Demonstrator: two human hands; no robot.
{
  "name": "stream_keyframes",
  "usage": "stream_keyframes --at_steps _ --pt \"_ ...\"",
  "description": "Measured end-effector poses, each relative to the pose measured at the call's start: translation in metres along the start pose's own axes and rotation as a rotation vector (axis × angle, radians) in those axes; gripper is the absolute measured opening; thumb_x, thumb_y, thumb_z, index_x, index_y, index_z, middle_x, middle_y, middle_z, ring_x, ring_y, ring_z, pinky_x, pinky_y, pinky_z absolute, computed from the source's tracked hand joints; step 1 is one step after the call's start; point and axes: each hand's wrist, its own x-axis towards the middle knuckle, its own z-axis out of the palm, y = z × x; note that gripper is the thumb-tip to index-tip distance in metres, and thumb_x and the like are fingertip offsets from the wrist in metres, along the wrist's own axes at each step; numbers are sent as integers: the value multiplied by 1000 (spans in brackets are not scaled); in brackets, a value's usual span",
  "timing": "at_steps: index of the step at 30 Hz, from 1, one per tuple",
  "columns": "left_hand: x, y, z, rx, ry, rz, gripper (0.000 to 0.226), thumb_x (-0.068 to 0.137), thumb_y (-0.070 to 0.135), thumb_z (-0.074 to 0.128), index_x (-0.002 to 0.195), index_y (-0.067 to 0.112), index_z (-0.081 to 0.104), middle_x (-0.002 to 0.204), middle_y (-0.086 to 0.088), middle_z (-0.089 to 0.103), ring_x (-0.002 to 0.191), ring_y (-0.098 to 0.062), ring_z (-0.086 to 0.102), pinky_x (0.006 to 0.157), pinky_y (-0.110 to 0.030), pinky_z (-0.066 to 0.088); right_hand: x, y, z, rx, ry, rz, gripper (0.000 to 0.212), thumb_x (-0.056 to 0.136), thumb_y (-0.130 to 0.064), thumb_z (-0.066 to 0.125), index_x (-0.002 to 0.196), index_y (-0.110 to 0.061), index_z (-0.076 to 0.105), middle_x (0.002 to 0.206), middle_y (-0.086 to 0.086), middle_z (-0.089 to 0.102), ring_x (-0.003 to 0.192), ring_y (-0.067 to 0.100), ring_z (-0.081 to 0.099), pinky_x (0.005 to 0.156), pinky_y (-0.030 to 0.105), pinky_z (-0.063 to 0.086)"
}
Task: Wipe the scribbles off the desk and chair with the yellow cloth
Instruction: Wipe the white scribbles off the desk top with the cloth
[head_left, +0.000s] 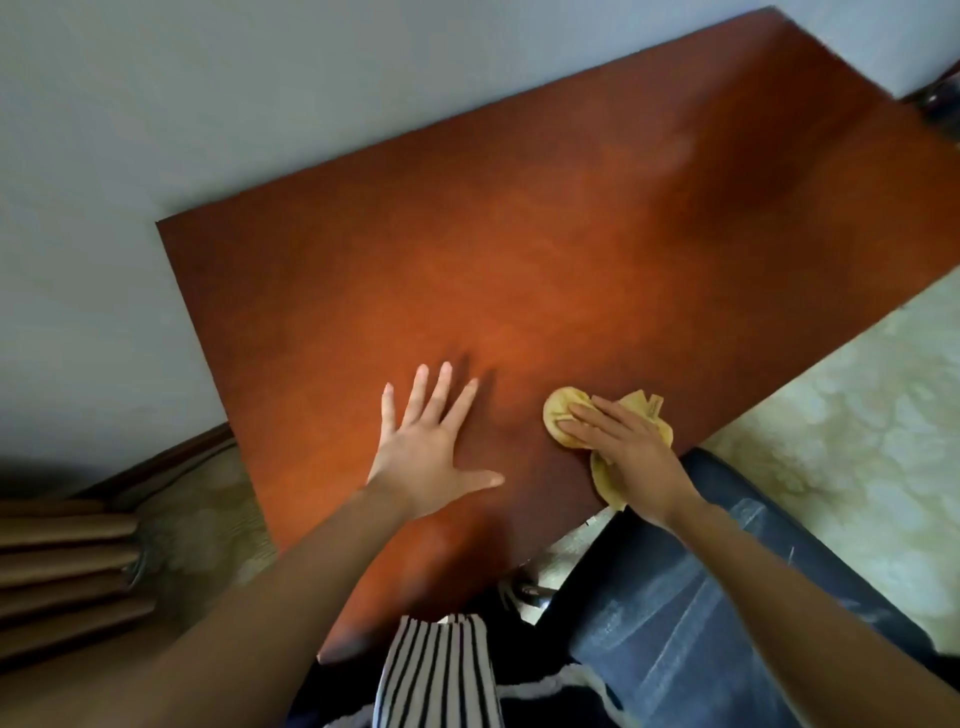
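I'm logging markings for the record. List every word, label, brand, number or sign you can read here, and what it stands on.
No readable text anywhere.
Desk: no writing visible on its top.
Yellow cloth under the right hand: no legible print.
Blue chair: pale streaks only, no letters.

We see soft, dim daylight, a pale sheen on the desk (571, 249), short shadows beyond the fingers, and blurred, warped edges.

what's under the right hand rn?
The yellow cloth, pressed onto the desk by the right hand. The desk surface beneath the cloth is covered and cannot be seen.
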Motion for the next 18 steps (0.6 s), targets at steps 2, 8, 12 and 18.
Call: stream_keyframes --at_steps 2,8,12,18 --pt "-8 13 7 93 -67 -11 120 65 85 48 147 33 -22 154 -1 -30 138 -25 -34 108 -57 -22 1 23 -10 4 -16 87 82 77 22 52 139 -31 43 147 -6 40 141 18 25 110 44 30" --pt "-20 35 22 327 -247 -6 132 59 87 53 145 28 -27 152 -5 -34 138 -33 -33 104 -66 -19 16 76 -39 -12 39 363 59 94 5 42 140 -31 43 148 -6 40 141 20 25 114 37 23" --pt "-24 38 25 360 -288 -35 136 59 82 61 143 28 -31 152 -5 -35 140 -36 -26 105 -67 -15 23 77 -45 99 179 626 50 97 0 40 138 -27 48 147 -3 42 141 24 25 112 39 25" --pt "-22 39 18 464 -315 8 140 58 79 65 145 22 -29 153 -11 -31 142 -41 -16 108 -63 -11 22 15 -15 129 278 727 52 94 -3 44 138 -29 47 151 -5 36 143 22 18 116 39 11"
